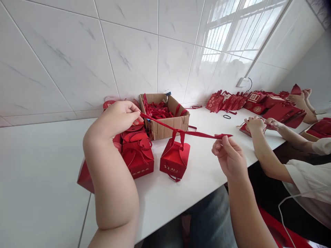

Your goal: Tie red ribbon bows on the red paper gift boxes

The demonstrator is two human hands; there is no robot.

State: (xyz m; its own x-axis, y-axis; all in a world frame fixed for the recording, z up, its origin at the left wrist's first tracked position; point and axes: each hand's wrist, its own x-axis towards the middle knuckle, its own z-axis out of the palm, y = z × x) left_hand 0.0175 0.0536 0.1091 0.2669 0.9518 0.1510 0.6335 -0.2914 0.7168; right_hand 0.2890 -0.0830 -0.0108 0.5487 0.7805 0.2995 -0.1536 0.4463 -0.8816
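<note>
One small red box (173, 162) sits on the white table (204, 179), a red ribbon (198, 134) looped at its top and stretched pretty taut, left hand (122, 115) pinching one side, right hand (231, 156) pinching the other. Cardboard carton (169, 128) full of red ribbons (159, 111) behind it, more red boxes (138, 156) to the left.

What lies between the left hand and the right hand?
In the head view, a red ribbon spans from the left hand to the right hand, its looped middle above a red box.
</note>
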